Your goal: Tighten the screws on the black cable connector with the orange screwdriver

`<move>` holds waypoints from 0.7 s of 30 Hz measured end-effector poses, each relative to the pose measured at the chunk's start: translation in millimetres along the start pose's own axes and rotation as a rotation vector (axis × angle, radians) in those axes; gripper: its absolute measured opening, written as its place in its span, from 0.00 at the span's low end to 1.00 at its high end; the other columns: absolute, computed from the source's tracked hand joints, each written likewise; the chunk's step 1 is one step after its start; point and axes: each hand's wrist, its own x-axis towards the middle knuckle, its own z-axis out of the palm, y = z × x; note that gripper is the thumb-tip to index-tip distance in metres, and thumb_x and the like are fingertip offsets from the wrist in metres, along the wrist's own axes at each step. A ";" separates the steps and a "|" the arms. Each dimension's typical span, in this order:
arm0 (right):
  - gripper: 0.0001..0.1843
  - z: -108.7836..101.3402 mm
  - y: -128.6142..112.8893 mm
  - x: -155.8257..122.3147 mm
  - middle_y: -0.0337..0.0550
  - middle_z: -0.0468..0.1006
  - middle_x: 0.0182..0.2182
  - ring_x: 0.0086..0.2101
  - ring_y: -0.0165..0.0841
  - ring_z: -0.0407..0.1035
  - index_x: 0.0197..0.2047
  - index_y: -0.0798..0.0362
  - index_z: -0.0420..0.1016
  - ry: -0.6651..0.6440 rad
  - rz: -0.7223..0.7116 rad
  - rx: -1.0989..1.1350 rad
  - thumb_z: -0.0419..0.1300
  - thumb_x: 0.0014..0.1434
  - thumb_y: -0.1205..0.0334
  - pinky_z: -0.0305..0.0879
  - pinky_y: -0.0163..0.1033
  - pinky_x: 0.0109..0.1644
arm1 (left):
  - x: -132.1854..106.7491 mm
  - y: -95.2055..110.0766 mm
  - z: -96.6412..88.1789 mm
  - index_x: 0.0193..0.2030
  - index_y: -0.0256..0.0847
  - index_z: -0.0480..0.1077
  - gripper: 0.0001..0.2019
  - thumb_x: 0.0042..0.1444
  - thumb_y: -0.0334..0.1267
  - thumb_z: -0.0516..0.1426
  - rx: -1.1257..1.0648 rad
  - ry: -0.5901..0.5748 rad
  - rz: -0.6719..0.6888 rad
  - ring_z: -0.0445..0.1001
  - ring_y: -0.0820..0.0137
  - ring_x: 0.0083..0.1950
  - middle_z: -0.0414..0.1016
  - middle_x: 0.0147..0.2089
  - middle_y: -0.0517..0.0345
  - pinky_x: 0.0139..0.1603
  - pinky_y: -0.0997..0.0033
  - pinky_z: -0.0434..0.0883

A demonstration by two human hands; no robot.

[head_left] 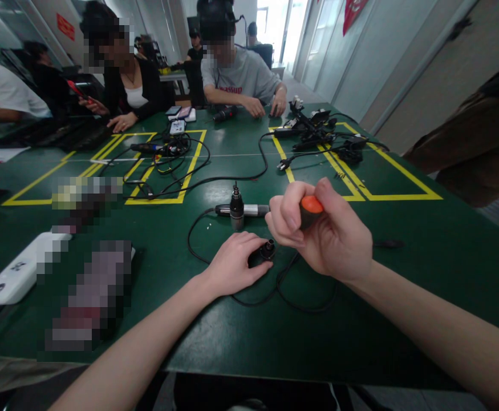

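My left hand [234, 265] rests low over the table, thumb and fingers closed around a short black cylindrical part [268, 249] with a small metal collar on top. My right hand [330, 234] is raised just right of it, fingers wrapped around a dark handle with an orange end [312, 204]; the handle's other end is hidden, so its kind does not show. Beyond my left hand, a black and metal piece with a thin tip [236, 208] stands upright. Behind that piece lies a silver and black pen-shaped tool [255, 210] with a black cable.
A white power strip [22, 271] and a blurred dark object [95, 291] lie at left on the green table [249, 348]. Yellow tape rectangles hold tangled cables and tools [172, 145], [317, 131]. Across the table a person in grey [243, 74] handles small things; others sit at left.
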 end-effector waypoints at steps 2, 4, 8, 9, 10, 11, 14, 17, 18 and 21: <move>0.26 -0.1 -0.9 -0.5 0.31 0.59 0.19 0.19 0.27 0.49 0.30 0.51 0.69 -0.009 0.012 0.000 0.54 0.73 0.40 0.49 0.36 0.24 | -0.6 -0.6 0.2 0.54 0.43 0.78 0.14 0.62 0.40 0.65 0.000 0.001 0.003 0.80 0.58 0.55 0.84 0.52 0.52 0.64 0.53 0.74; 0.23 -0.9 -1.6 -1.4 0.30 0.59 0.19 0.19 0.27 0.47 0.33 0.49 0.67 -0.021 0.021 0.010 0.57 0.71 0.39 0.47 0.36 0.23 | -0.9 -0.8 0.2 0.55 0.44 0.78 0.14 0.63 0.40 0.65 0.002 -0.002 0.005 0.80 0.58 0.56 0.84 0.52 0.52 0.64 0.52 0.74; 0.17 -2.5 -0.9 -2.8 0.27 0.61 0.19 0.19 0.26 0.47 0.37 0.48 0.64 -0.034 0.018 0.015 0.62 0.70 0.45 0.46 0.34 0.24 | -0.7 0.1 -0.2 0.55 0.43 0.78 0.14 0.63 0.39 0.65 -0.002 -0.004 0.005 0.80 0.58 0.56 0.83 0.52 0.52 0.64 0.52 0.74; 0.17 -2.7 -0.3 -2.9 0.27 0.61 0.19 0.19 0.26 0.48 0.37 0.48 0.64 -0.038 0.012 0.015 0.61 0.70 0.46 0.47 0.34 0.24 | -0.5 0.5 -0.4 0.54 0.42 0.78 0.14 0.62 0.39 0.65 -0.005 -0.002 0.002 0.80 0.58 0.56 0.83 0.52 0.52 0.64 0.52 0.74; 0.16 -2.9 0.3 -2.9 0.28 0.63 0.19 0.19 0.26 0.49 0.37 0.48 0.65 -0.041 0.005 0.015 0.61 0.70 0.47 0.47 0.34 0.23 | -0.2 1.0 -0.5 0.53 0.42 0.78 0.13 0.62 0.38 0.65 -0.008 -0.001 -0.001 0.80 0.58 0.56 0.84 0.52 0.52 0.63 0.52 0.74; 0.16 -3.0 1.0 -2.8 0.29 0.64 0.20 0.19 0.26 0.51 0.37 0.49 0.66 -0.044 -0.004 0.015 0.61 0.71 0.47 0.48 0.34 0.23 | 0.0 1.5 -0.7 0.52 0.41 0.78 0.13 0.62 0.38 0.65 -0.010 -0.001 -0.004 0.80 0.58 0.56 0.84 0.52 0.52 0.63 0.52 0.74; 0.17 -2.9 3.0 -2.4 0.32 0.67 0.22 0.20 0.27 0.55 0.35 0.51 0.69 -0.035 -0.026 0.017 0.60 0.72 0.49 0.51 0.35 0.24 | 1.0 2.7 -1.0 0.50 0.38 0.78 0.12 0.61 0.37 0.66 -0.005 -0.007 -0.009 0.81 0.57 0.54 0.84 0.50 0.51 0.60 0.52 0.75; 0.20 -2.4 3.4 -1.5 0.34 0.67 0.22 0.21 0.27 0.55 0.33 0.52 0.71 -0.028 -0.029 0.015 0.57 0.73 0.47 0.52 0.35 0.25 | 1.4 2.2 -0.8 0.50 0.38 0.78 0.12 0.61 0.38 0.66 0.002 -0.010 -0.013 0.81 0.57 0.54 0.84 0.49 0.51 0.61 0.52 0.75; 0.22 -2.3 3.1 -1.2 0.34 0.65 0.21 0.21 0.27 0.55 0.32 0.52 0.71 -0.028 -0.024 0.012 0.57 0.74 0.47 0.52 0.35 0.25 | 1.3 1.6 -0.5 0.50 0.39 0.78 0.12 0.61 0.38 0.66 0.001 -0.007 -0.013 0.81 0.57 0.54 0.84 0.49 0.51 0.61 0.52 0.75; 0.24 -2.3 1.3 -1.0 0.32 0.61 0.19 0.20 0.27 0.52 0.31 0.52 0.70 -0.032 0.002 0.004 0.56 0.74 0.44 0.50 0.36 0.25 | 0.5 -0.6 0.5 0.52 0.41 0.78 0.13 0.62 0.40 0.65 -0.007 0.000 -0.006 0.80 0.58 0.55 0.84 0.50 0.51 0.63 0.52 0.75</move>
